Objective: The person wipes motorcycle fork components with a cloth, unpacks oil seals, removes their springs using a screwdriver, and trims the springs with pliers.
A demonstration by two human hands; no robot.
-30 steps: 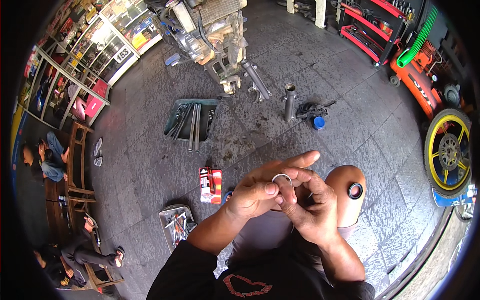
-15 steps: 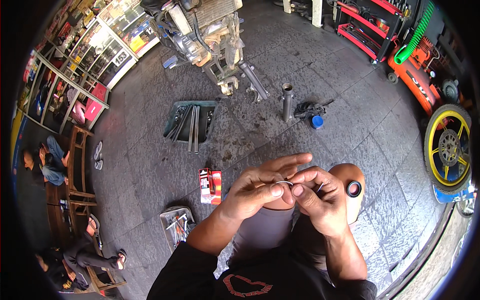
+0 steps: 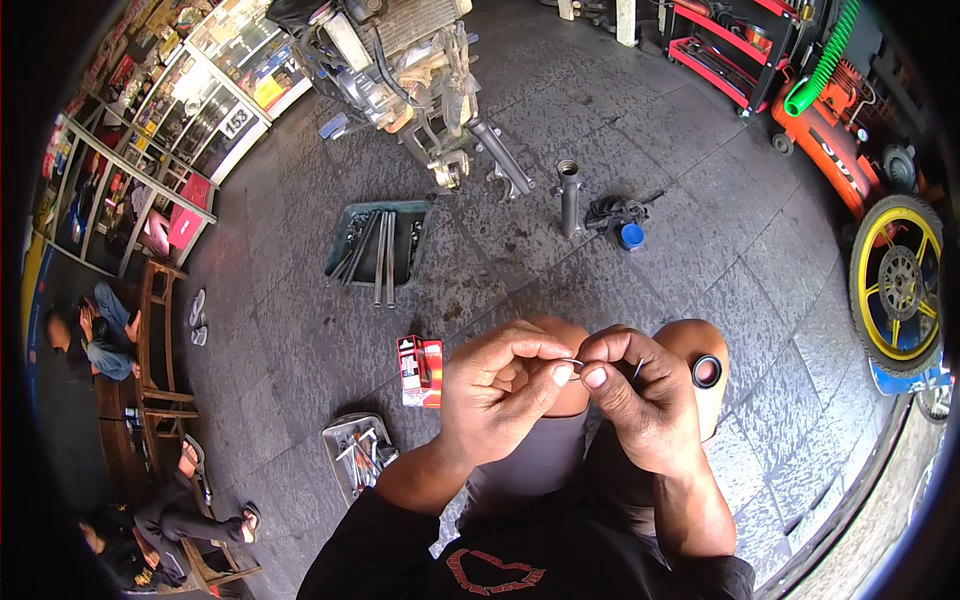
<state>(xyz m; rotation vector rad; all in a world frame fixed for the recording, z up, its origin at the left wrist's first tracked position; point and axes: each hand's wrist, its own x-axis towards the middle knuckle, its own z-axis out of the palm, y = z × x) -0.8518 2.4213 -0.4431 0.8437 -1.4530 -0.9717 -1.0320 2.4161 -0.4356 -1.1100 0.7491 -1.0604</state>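
Above my knees, a thin, shiny wire-like ring is pinched between both hands, partly hidden by the fingertips. My left hand closes thumb and forefinger on its left side. My right hand grips the other side, thumb against curled fingers. From the right hand's fingers a slim, pointed bit sticks out; what it belongs to cannot be made out. A round black seal rests on my right knee, beside the right hand.
A red box and a tray of tools lie left of me. Ahead are a tray with metal tubes, an upright fork leg, a blue-lidded tub and a partly dismantled motorcycle. A yellow wheel stands right.
My left fingers, stretched out before, have curled in and now pinch the ring at the thumb tip. The right hand keeps nearly the same place and hold.
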